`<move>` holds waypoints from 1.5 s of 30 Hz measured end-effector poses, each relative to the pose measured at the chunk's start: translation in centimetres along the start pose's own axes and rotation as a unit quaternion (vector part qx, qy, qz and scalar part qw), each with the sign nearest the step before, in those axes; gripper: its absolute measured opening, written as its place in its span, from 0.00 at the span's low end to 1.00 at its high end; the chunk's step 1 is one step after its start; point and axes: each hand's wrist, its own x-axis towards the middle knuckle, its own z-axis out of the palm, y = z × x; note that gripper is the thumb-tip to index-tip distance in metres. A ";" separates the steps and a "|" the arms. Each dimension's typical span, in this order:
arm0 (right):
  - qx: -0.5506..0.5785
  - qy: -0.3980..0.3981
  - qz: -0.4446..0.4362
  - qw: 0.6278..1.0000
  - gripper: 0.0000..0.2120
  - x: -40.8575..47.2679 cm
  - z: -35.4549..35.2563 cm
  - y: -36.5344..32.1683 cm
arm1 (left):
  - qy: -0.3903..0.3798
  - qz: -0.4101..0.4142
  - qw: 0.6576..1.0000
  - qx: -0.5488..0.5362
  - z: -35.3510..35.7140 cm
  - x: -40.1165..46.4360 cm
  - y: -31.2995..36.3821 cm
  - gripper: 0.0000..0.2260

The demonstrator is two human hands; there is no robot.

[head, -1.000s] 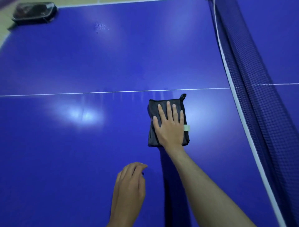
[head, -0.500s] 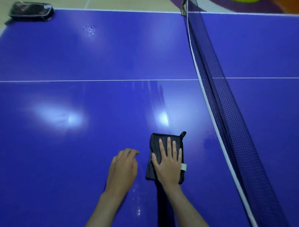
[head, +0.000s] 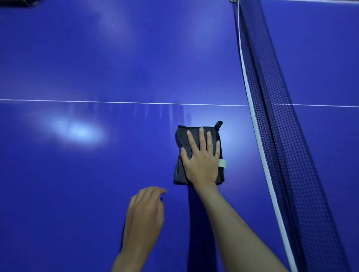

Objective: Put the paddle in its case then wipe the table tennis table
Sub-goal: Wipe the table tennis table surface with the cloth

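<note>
A folded dark grey cloth [head: 180, 169] lies flat on the blue table tennis table [head: 97, 68], just on the near side of the white centre line. My right hand [head: 202, 161] presses on the cloth with straight, spread fingers. My left hand [head: 144, 215] rests on the bare table to the left and nearer to me, fingers loosely bent and holding nothing. A sliver of the black paddle case [head: 19, 2] shows at the far left corner, mostly cut off by the frame's top edge.
The dark blue net [head: 275, 136] with its white band runs from the top to the lower right, close to the right of the cloth. Faint wet streaks [head: 171, 114] mark the surface just beyond the cloth.
My right hand has pushed the cloth away from me, back toward the centre line, after pulling it near half a second ago. The left hand stayed beside it on the table.
</note>
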 end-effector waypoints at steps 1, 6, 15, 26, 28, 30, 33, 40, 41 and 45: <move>0.002 0.006 -0.004 1.000 0.29 2.3 0.4 0.2 | 0.006 -0.006 1.000 -0.005 0.6 0.7 0.3 0.12; 0.010 0.024 -0.013 1.000 0.29 10.8 2.7 0.8 | 0.035 -0.029 0.999 -0.025 2.7 2.5 1.0 0.13; 0.024 -0.015 -0.039 0.999 0.29 11.0 2.1 1.5 | -0.004 -0.037 0.999 0.010 1.8 0.4 1.9 0.15; -0.008 -0.041 0.000 0.999 0.31 -12.6 -3.1 4.5 | -0.050 0.052 0.995 0.075 0.9 -4.4 2.4 0.14; -0.018 -0.042 0.009 0.999 0.31 -17.1 -4.2 5.0 | -0.049 0.066 0.994 0.073 1.0 -5.0 2.9 0.13; -0.027 -0.040 0.017 0.999 0.31 -21.1 -4.9 5.6 | -0.050 0.081 0.993 0.073 1.3 -5.1 3.2 0.13; -0.031 -0.048 0.020 0.998 0.33 -24.7 -5.5 6.2 | -0.050 0.084 0.993 0.073 2.2 -5.0 3.6 0.13; -0.030 -0.041 0.014 0.999 0.33 -19.9 -5.3 7.1 | 0.003 0.054 0.995 0.083 4.9 -2.1 4.9 0.13; -0.027 -0.038 0.011 0.999 0.33 -18.6 -5.1 7.4 | 0.010 0.051 0.995 0.090 5.5 -1.5 5.1 0.13; -0.011 -0.019 0.001 1.000 0.32 -12.2 -3.9 8.5 | 0.029 0.025 0.991 0.130 8.0 1.9 6.0 0.16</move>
